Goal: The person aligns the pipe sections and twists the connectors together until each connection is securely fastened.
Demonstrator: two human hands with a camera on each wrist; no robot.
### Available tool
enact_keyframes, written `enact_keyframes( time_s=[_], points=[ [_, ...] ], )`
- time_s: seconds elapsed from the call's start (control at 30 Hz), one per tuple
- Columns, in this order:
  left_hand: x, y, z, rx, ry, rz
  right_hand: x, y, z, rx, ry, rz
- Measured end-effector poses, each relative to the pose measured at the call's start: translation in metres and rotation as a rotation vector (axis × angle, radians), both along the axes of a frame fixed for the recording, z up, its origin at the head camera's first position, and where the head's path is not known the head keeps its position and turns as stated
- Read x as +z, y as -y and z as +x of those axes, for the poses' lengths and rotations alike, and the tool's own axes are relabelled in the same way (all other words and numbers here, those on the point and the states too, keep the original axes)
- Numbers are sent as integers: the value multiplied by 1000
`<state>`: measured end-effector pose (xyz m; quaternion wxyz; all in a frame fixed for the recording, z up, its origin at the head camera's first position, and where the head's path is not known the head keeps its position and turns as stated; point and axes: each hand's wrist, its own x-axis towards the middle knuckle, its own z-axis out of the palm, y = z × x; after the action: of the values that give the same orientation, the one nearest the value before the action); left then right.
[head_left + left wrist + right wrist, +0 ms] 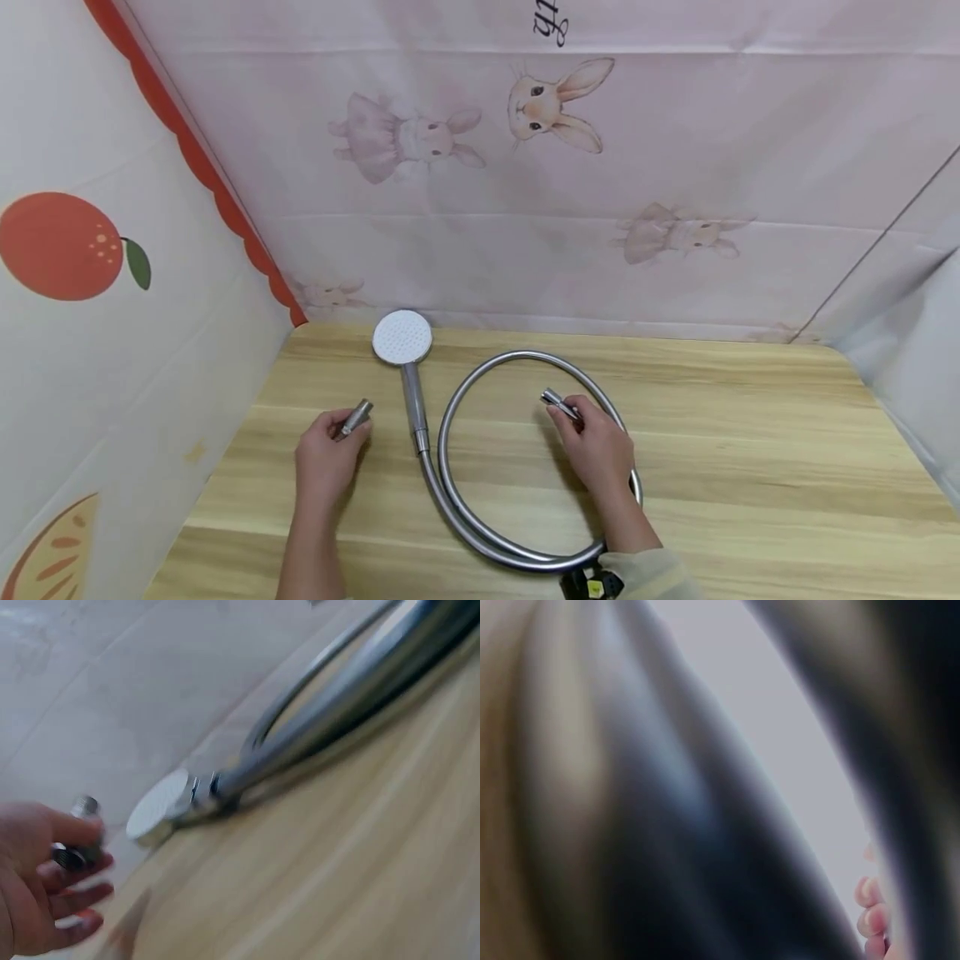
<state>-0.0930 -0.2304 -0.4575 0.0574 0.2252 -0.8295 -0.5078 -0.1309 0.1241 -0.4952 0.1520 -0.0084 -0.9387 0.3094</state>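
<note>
Between thumb and fingers, my left hand [327,458] pinches a short silvery threaded pipe fitting [357,417], held a little above the table. My right hand [600,446] grips a small shiny metal connector [552,397] over the coiled hose; whether it joins the hose is hidden. A shower head [402,337] with a white round face lies face up between the hands, its grey handle attached to the silver shower hose [450,412]. In the left wrist view the fitting [88,806] shows near the fingertips. The right wrist view is mostly blurred, with fingertips [872,919] at its lower right.
The wood-grain table [750,433] meets a pink rabbit-print backdrop [465,250] at the back. A white fruit-print sheet [150,350] borders the left. Beside the right sleeve sits a black wrist device [592,583], close to the hose.
</note>
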Motion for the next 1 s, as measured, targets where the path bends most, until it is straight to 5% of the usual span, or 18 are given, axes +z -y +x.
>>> enact_keyframes(
  time_s=[0.2, 0.43, 0.57, 0.7, 1.0],
  points=[
    [9, -47, -11, 51, -222, 502, -1, 1, 0, 13, 3, 21],
    [-8, -120, -20, -111, -214, 890, -4, 0, -1, 24, 0, 39],
    [-24, -150, -21, -206, -139, 944, -3, -1, 1, 56, 30, 47],
    [-36, -163, -21, -227, -109, 914, 2, -2, 5, 88, 80, 56],
    [-37, -170, -27, -238, -85, 896, 14, 1, 5, 134, 15, -2]
  ],
)
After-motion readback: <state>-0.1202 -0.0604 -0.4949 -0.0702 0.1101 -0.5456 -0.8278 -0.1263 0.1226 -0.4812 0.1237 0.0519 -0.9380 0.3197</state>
